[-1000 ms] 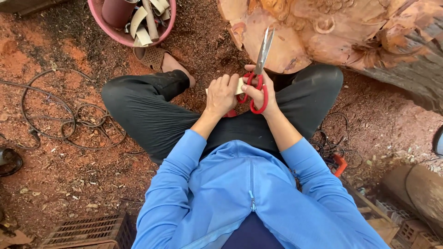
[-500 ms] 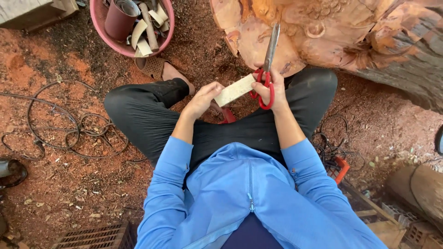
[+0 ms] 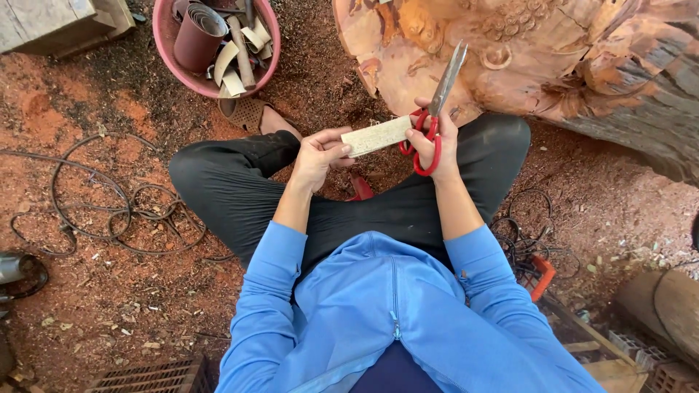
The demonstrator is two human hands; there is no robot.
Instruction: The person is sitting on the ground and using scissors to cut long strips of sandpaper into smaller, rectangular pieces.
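The hands are close together above the lap. The left hand (image 3: 320, 154) pinches one end of a pale, flat, rough strip (image 3: 377, 135). The right hand (image 3: 437, 142) touches the strip's other end and grips big scissors with red handles (image 3: 431, 124), blades shut and pointing up. Just past them lies a huge orange carved log (image 3: 553, 65). A pink round tub full of curled strips (image 3: 215, 44) sits on the red dirt ground (image 3: 95, 306), near dark looped cables (image 3: 109, 211).
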